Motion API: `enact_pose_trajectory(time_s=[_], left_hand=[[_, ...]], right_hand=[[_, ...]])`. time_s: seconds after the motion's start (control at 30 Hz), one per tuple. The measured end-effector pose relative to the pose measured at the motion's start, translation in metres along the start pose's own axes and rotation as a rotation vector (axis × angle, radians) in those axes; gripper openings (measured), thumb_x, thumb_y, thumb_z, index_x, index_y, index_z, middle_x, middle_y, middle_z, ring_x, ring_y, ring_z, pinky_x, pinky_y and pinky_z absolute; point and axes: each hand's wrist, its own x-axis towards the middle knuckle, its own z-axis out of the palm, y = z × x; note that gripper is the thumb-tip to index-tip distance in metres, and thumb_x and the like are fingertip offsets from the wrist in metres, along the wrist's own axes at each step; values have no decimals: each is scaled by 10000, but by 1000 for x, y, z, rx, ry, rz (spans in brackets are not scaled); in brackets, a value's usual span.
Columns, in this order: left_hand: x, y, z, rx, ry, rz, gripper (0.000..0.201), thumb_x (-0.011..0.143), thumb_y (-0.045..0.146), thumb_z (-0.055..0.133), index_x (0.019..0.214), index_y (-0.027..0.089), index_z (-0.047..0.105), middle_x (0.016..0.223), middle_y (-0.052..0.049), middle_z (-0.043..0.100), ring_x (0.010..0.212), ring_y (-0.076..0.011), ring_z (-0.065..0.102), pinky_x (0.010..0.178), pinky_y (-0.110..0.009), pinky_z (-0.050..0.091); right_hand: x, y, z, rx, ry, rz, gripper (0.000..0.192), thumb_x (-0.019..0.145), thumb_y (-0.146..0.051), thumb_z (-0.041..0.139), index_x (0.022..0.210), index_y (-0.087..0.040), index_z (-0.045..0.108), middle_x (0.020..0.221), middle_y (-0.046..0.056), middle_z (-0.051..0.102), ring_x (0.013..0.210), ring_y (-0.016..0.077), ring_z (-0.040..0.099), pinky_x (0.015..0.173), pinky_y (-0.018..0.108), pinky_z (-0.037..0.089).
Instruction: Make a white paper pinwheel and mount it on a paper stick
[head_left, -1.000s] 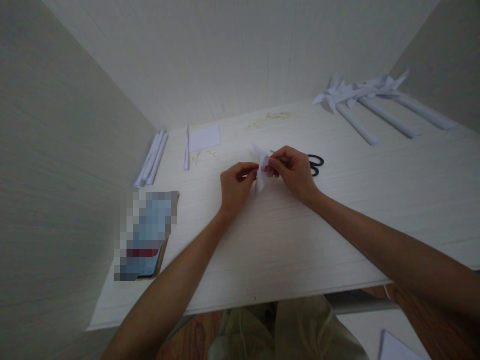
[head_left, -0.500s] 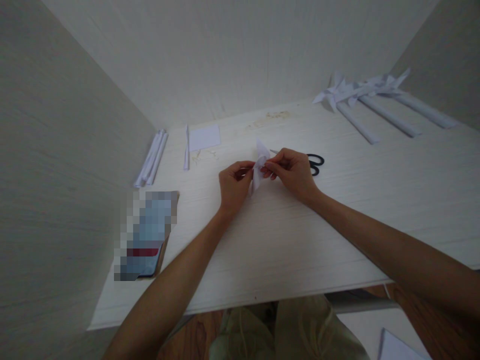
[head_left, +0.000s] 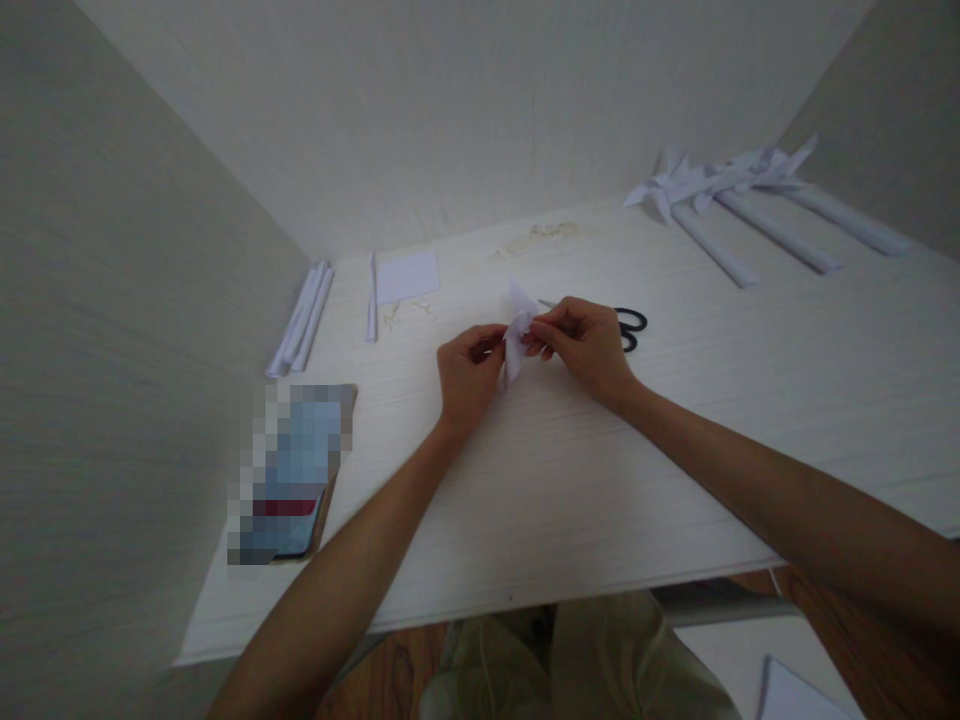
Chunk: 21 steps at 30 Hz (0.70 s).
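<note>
Between my hands, above the middle of the white table, is a white paper pinwheel point(head_left: 514, 358) with folded blades. My left hand point(head_left: 471, 370) pinches it from the left side with thumb and fingertips. From the right, my right hand point(head_left: 589, 345) grips its centre between thumb and forefinger; the fingertips hide what is at the centre. Partly covered by my right hand, a pair of scissors point(head_left: 632, 320) with black handles lies on the table, its blade tip showing to the left.
Several finished-looking paper pinwheels point(head_left: 705, 185) with rolled sticks lie at the back right. Rolled paper sticks point(head_left: 301, 320), a single thin roll point(head_left: 372, 300), a square sheet point(head_left: 409, 276) and small pale strips point(head_left: 411, 312) lie left. A phone point(head_left: 307, 460), blurred, rests at the front left.
Almost nothing differs. Both hands keep their pinch on the paper pinwheel, and the view has shifted very slightly.
</note>
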Motion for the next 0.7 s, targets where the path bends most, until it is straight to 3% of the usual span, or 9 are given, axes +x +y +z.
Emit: enact_pose_trajectory(time_s=[0.7], left_hand=[[1,-1,-2,-8,-17,9,200,654,70,557,769,175,682,740,-12,687,643,-116,631,564,-202,511]], right_hand=[[-1,2,0,-70,-37,-47,193,708,-292,621,598,-159,534,529,-9,608,432,73,534,410,200,432]])
